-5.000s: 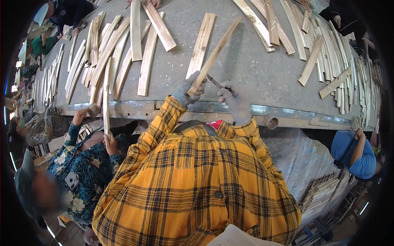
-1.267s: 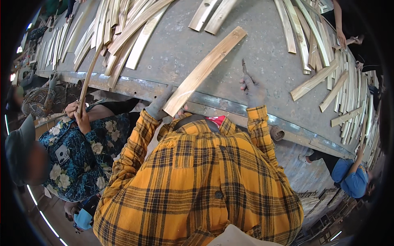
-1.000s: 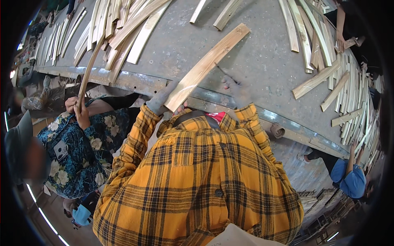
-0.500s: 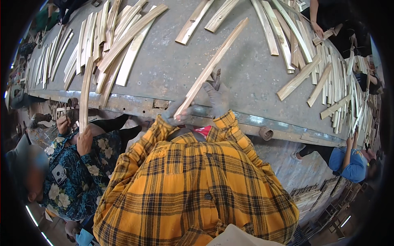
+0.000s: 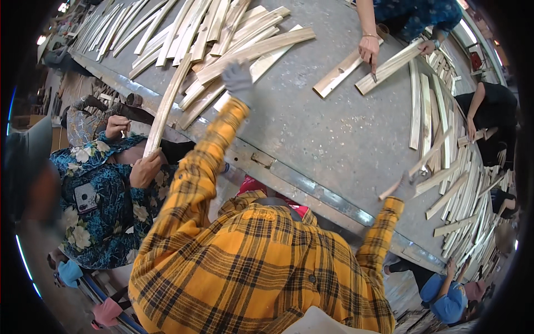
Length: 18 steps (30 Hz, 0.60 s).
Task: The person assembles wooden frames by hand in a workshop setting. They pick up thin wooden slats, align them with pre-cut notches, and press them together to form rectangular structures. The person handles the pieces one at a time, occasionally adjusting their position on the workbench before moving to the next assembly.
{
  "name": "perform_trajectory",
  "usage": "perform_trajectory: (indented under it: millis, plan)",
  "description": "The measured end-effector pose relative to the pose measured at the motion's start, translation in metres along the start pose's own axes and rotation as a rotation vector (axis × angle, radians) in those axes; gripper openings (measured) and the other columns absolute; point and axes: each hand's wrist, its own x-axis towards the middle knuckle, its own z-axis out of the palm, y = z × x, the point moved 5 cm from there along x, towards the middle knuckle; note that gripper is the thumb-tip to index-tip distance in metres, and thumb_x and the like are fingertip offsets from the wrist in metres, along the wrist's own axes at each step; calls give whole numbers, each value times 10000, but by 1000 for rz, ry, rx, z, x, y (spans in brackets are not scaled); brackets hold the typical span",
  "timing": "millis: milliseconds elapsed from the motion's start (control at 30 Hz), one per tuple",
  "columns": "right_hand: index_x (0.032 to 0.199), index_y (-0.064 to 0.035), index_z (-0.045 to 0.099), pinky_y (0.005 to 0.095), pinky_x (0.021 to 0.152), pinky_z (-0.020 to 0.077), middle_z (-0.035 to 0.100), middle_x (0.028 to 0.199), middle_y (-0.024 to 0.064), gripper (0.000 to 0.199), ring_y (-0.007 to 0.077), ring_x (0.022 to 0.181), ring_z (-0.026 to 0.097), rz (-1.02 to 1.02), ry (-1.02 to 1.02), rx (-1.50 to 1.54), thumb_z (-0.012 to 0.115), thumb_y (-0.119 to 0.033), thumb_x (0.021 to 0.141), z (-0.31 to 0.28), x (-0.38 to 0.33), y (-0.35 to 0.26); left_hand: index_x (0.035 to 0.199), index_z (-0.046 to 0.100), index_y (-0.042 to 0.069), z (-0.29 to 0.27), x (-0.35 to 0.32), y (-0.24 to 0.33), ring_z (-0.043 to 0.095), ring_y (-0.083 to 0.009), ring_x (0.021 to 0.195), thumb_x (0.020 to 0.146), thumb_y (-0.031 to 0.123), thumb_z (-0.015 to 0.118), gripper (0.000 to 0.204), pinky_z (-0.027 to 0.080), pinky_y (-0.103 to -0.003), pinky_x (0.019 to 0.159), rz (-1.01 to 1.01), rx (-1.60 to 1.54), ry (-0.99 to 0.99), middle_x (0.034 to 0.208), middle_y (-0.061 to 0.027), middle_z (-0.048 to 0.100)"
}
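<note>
Wooden strip in grip of right hand; left hand, grip unclear; pale patch, floral shirt.

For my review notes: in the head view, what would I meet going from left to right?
Co-worker's grey cap, co-worker's upheld wooden slat, left hand, board with a dark knot, right hand, co-worker in black.
</note>
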Motion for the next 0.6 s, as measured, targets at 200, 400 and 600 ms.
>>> perform_trajectory:
  millis: [200, 400, 600]
  plan:
    - [1230, 23, 547, 360, 871, 466, 639, 1098, 180, 530, 300, 990, 616, -174, 79, -548, 686, -285, 823, -31, 69, -56, 1206, 500, 63, 21, 36, -87, 584, -307, 970, 775, 83, 568, 436, 481, -395, 813, 146, 108, -348, 1066, -165, 583]
    - [1032, -17, 635, 314, 863, 450, 648, 1062, 95, 221, 177, 1000, 581, -464, -257, -67, 607, -138, 849, 46, -6, -50, 1310, 386, -66, -31, -64, -16, 633, -222, 830, 776, 46, 598, 586, 534, -340, 753, -360, -1339, -1056, 970, -153, 637]
    - [1248, -27, 563, 249, 715, 469, 643, 893, 16, 428, 88, 786, 553, -39, -867, 93, 643, -235, 882, 170, -170, -79, 1256, 400, -34, -62, -177, 45, 612, -196, 693, 801, 43, 625, 514, 556, -302, 596, -808, -1885, -1315, 951, -154, 622]
